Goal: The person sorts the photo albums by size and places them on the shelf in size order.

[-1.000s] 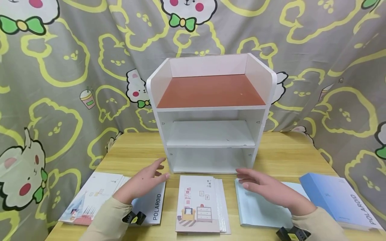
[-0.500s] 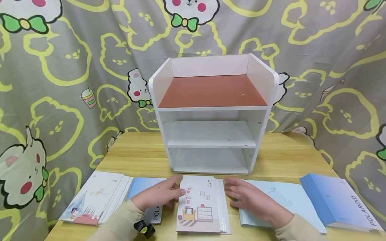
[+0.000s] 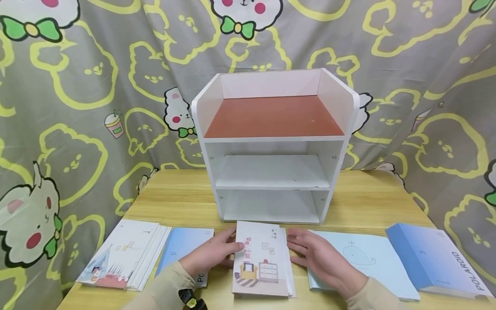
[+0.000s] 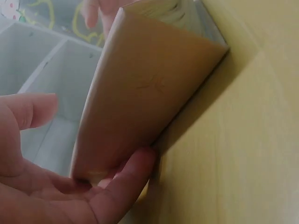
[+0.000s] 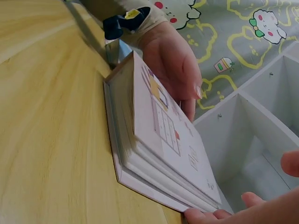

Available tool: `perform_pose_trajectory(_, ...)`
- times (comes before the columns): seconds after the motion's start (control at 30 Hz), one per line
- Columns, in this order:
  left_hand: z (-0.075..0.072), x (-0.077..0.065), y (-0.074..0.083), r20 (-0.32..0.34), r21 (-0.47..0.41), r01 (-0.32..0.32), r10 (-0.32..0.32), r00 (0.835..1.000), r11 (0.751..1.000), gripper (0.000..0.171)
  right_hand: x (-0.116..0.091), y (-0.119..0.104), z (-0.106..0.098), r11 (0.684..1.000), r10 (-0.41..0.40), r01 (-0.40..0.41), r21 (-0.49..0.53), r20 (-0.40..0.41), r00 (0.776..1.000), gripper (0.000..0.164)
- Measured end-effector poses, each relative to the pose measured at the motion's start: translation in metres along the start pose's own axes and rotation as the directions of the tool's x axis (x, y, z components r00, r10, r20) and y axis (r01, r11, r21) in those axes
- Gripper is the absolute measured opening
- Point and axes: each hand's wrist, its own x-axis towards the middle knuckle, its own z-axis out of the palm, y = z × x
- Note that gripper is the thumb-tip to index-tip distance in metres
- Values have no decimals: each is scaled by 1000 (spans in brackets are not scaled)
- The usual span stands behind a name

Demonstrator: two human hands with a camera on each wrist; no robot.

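Lying on the desk (image 3: 368, 193) before the white shelf unit (image 3: 273, 118), the illustrated book (image 3: 262, 256) has shifted rightward, its handling seemingly just begun; left hand (image 3: 211, 254) and right hand (image 3: 323, 260) flank it, fingers (image 4: 133, 175) unclenched against its edges.

The left hand (image 3: 211, 253) hides all but 2 large letters on the nearest blue book (image 3: 180, 245). The middle white book (image 3: 255, 249) bears print too small to read. The 2 sleeves (image 3: 166, 286) leave the head view.
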Motion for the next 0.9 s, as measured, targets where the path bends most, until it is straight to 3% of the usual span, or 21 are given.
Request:
perform_pose_trajectory(0.27, 3, -4, -3, 29, -122, -16, 19, 999, 992, 89, 8, -1, 9, 997, -53, 61, 45, -158, 986, 61)
perform_pose_trajectory(0.43, 5, -6, 0, 62, -206, -39, 52, 997, 978, 91, 14, 0, 13, 995, -91, 97, 15, -224, 970, 59)
perform_pose_trajectory(0.57, 3, -10, 12, 60, -268, -75, 95, 994, 961, 87, 17, -3, 12, 993, -117, 115, -23, -232, 966, 63)
perform_pose_trajectory(0.73, 2, -18, 29, 67, -343, -152, 185, 980, 927, 80, 14, -14, 15, 987, -159, 163, 15, -154, 975, 67)
perform_pose_trajectory(0.9, -2, -25, 44, 77, -383, -239, 288, 955, 892, 74, 7, -23, 21, 988, -156, 154, 30, 79, 985, 62)
